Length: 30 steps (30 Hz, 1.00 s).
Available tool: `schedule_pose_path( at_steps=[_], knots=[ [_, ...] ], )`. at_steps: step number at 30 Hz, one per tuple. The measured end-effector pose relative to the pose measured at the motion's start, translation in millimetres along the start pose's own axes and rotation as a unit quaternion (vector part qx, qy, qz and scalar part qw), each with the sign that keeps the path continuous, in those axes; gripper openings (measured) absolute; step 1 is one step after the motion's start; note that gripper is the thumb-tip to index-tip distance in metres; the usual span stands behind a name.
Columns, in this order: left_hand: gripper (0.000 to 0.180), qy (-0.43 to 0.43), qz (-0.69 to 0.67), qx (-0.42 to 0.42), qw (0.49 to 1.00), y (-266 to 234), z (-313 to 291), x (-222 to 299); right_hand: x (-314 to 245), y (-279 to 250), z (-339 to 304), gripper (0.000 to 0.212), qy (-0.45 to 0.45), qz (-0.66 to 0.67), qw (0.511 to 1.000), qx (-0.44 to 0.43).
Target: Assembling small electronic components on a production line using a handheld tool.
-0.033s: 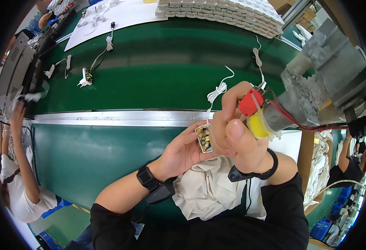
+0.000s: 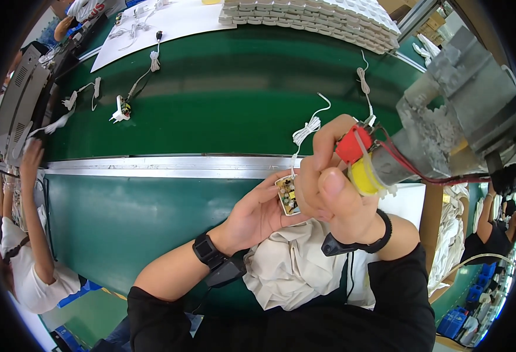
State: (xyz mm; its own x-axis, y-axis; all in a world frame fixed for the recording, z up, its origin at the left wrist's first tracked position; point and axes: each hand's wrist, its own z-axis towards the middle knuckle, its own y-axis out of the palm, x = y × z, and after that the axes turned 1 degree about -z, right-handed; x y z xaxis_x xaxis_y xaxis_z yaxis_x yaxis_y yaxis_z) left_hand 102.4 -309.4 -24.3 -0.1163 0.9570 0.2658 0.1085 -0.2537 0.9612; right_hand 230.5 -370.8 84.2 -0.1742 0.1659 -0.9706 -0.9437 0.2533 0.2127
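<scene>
White casing: a small open shell [image 2: 291, 213], in the left hand just beyond the cream cloth; a cord runs from its far end.
Inside the casing: one circuit board [image 2: 288, 193] crowded with small components, its right side hidden by fingers.
Cardboard box: one, at the right [image 2: 432, 218], holding white bundles.
White trays: one tall stack [image 2: 310, 23] at the far edge; layers too many to count surely.
Blue bins: several [image 2: 452, 321], lower right, too small to count.
Cords on the green belt: four coiled [image 2: 306, 130], counting the casing's own; two, at the left, lead to white plugs [image 2: 119, 110], one with its board exposed.
Left hand: half open, palm up [image 2: 256, 212], fingers and thumb cradling the casing.
Right hand: fingers curled [image 2: 341, 202] over the casing's right side, thumb raised; whether it grips anything cannot be told.
Grey machine: one [image 2: 445, 105], red and yellow at its tip, overlapping the right hand; contact is unclear.
Cream cloth: one crumpled heap [image 2: 299, 267] below both hands.
</scene>
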Motion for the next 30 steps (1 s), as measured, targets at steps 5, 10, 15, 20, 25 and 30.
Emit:
schedule_pose_path(
  at_steps=[5, 10, 15, 20, 25, 30],
  knots=[
    [0.046, -0.016, -0.023, 0.011, 1.0, 1.7, 0.6, 1.1, -1.6, 0.9, 1.7, 0.041, 0.011, -0.002, 1.0, 0.012],
    [0.046, -0.019, -0.039, 0.018, 0.999, 4.3, 1.7, 2.9, -4.4, 0.0, 4.7, 0.042, 0.018, -0.002, 1.0, 0.025],
    [0.046, -0.007, -0.002, 0.027, 1.0, 5.4, 10.7, 0.2, -10.4, -5.8, 5.8, 0.043, 0.011, 0.008, 0.999, 0.029],
    [0.047, 0.136, 0.319, -0.003, 0.938, -19.4, 59.4, 30.2, -14.0, -2.4, -1.9, 0.045, -0.011, 0.021, 1.0, 0.0],
    [0.055, 0.138, 0.914, 0.157, 0.347, -20.9, 93.4, 78.5, -16.8, 27.3, 2.2, 0.044, -0.03, 0.005, 0.999, -0.025],
    [0.05, 0.245, 0.878, 0.134, 0.389, 6.3, 63.9, 96.4, -25.6, 33.0, -1.4, 0.038, -0.042, 0.001, 0.999, -0.022]
  ],
)
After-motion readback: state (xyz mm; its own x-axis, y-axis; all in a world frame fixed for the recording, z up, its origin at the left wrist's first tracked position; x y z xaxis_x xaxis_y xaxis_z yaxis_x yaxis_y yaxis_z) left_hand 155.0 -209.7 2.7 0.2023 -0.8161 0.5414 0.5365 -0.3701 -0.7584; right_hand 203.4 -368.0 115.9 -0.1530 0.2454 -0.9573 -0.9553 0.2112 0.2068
